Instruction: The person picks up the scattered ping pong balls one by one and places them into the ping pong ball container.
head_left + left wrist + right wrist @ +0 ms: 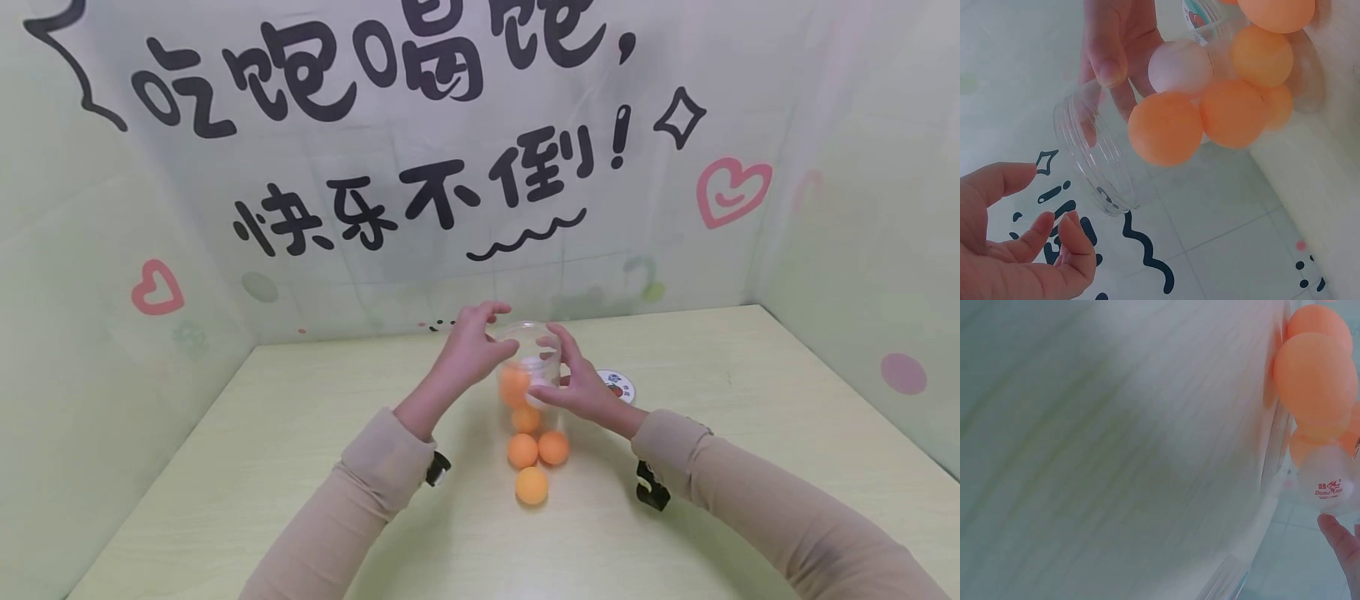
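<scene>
A clear plastic jar (528, 333) stands upright on the table, holding several orange and white table tennis balls. My right hand (581, 387) grips its side; in the left wrist view, the thumb and fingers of the right hand (1119, 50) lie around the jar near its mouth. On the other side, my left hand (476, 346) is beside the open rim (1094, 159), its fingers loosely bent with nothing between them. The left wrist view shows a gap between the left hand (1029, 244) and the rim. A white ball (1327, 478) with red print sits near a right fingertip (1335, 540).
Three orange table tennis balls (532, 485) lie on the table in front of the jar. A round white lid-like disc (618, 386) with a printed picture lies behind the right hand. The pale wooden table (300, 442) ends at a printed backdrop (360, 292).
</scene>
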{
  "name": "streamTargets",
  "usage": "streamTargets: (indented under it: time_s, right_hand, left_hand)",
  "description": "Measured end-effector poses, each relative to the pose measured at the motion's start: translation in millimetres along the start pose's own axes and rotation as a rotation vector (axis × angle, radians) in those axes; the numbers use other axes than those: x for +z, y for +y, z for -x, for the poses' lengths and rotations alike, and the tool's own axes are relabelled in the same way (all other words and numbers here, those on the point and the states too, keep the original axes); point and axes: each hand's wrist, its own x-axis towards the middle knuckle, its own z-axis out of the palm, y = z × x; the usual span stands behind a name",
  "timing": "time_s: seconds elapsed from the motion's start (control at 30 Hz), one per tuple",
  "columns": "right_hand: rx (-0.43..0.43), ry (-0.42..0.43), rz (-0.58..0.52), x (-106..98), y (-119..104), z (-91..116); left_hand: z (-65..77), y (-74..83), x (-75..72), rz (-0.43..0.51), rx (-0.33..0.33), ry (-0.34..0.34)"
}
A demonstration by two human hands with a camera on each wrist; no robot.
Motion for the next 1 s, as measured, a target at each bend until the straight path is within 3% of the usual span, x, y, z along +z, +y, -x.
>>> streamTargets:
  time_s: [0.17,0.4,0.63,0.8,1.0]
  right_hand:
    - [0.003,-0.005,-0.002,0,0,0]
    - [0.002,-0.01,-0.002,0,0,0]
    - [-0.01,0.003,0.025,1,-1,1]
    - [0.008,0.01,0.014,2,-3,3]
    - [-0.005,0.016,0.009,4,-2,4]
  left_hand:
    - [8.4,1.6,0.1,-0.006,0.017,-0.002]
    - [38.9,8.4,4.4,-0.051,0.092,-0.055]
    - [61.6,4.5,9.3,-0.061,0.157,-0.179]
    - [69.5,-6.1,13.0,-0.126,0.165,-0.302]
    - [79.3,-18.6,24.9,-0.265,0.232,-0.369]
